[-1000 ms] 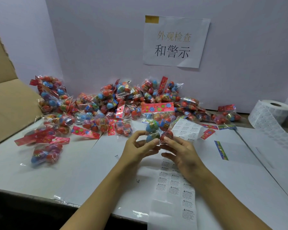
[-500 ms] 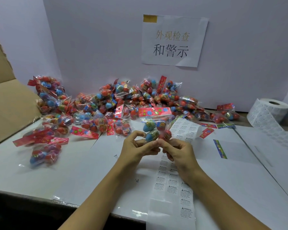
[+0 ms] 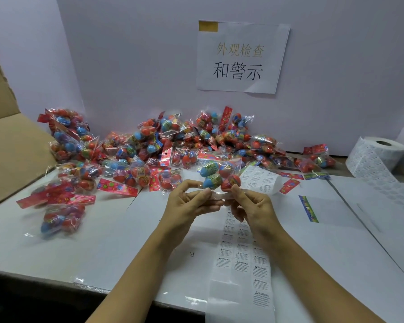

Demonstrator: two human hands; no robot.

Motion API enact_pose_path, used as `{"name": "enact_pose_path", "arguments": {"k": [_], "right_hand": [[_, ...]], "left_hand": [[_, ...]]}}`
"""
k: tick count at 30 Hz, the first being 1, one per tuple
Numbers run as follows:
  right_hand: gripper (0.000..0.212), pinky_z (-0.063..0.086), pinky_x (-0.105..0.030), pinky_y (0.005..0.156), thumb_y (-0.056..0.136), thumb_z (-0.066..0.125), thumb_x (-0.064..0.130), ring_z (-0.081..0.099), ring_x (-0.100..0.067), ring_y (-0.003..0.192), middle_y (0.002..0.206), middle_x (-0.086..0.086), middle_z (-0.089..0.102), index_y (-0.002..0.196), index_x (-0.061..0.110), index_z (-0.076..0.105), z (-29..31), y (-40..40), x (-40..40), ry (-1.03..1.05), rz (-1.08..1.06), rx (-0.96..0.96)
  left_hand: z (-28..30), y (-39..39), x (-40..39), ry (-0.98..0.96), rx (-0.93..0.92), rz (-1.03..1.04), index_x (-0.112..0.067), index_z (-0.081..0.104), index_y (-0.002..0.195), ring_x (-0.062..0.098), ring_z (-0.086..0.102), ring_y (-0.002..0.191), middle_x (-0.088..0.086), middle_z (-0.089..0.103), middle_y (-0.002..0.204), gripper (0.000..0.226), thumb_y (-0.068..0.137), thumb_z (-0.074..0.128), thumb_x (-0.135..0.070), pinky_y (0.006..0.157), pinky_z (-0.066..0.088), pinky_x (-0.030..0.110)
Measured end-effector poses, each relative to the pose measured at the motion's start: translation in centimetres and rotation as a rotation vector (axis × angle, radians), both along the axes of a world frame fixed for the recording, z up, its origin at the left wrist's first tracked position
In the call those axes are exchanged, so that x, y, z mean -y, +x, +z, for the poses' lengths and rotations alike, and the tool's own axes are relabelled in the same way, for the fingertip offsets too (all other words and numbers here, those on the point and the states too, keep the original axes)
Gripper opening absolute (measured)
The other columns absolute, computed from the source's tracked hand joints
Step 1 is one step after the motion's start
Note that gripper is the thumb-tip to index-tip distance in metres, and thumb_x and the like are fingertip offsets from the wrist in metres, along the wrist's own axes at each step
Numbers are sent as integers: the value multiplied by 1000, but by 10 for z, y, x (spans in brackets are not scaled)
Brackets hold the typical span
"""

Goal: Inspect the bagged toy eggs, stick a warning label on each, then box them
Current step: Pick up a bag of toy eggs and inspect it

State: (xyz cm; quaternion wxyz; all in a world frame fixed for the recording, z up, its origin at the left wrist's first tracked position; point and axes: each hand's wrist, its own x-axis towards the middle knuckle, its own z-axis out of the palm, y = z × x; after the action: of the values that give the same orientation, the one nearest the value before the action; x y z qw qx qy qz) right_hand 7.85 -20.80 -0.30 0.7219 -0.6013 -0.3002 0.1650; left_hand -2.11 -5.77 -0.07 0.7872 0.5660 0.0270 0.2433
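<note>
A clear bag of toy eggs (image 3: 218,173), blue and red ones under a red header card, is held upright just above the table. My left hand (image 3: 189,205) pinches its bottom edge from the left and my right hand (image 3: 250,203) pinches it from the right. A strip of white warning labels (image 3: 241,257) lies on the table under my hands and runs toward me. A big pile of bagged eggs (image 3: 154,148) lies along the back wall. A single bag (image 3: 61,217) lies apart at the left.
A brown cardboard box flap (image 3: 12,145) rises at the far left. A roll of labels (image 3: 378,155) stands at the back right. Loose header cards (image 3: 309,208) lie right of my hands. A paper sign (image 3: 241,57) hangs on the wall. The table's front edge (image 3: 56,276) is near.
Both hands have drawn closer together at the bag's bottom edge, and the bag has tipped and sunk a little. The pile and the labels have not moved.
</note>
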Motion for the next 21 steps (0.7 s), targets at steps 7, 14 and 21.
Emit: {"name": "enact_pose_path", "arguments": {"k": [7, 14, 21], "right_hand": [[52, 39, -27, 54, 90, 55, 52, 54, -15, 61, 71, -13, 64, 92, 5, 78, 3, -3, -1, -7, -39, -70], [55, 40, -26, 55, 90, 49, 56, 57, -13, 62, 73, -12, 68, 89, 11, 80, 5, -3, 1, 13, -35, -143], [85, 38, -30, 60, 101, 21, 66, 60, -13, 60, 79, -16, 73, 78, 10, 81, 2, 11, 7, 18, -51, -307]], "left_hand": [[0, 0, -1, -76, -28, -51, -7, 55, 107, 34, 77, 89, 24, 76, 98, 26, 87, 67, -17, 75, 62, 31], [1, -1, -3, -178, -31, -139, -9, 56, 104, 38, 76, 96, 31, 73, 105, 22, 87, 68, -14, 76, 62, 33], [-1, -2, -3, -188, -79, -204, -6, 54, 106, 44, 73, 103, 32, 71, 112, 26, 88, 72, -9, 79, 63, 36]]}}
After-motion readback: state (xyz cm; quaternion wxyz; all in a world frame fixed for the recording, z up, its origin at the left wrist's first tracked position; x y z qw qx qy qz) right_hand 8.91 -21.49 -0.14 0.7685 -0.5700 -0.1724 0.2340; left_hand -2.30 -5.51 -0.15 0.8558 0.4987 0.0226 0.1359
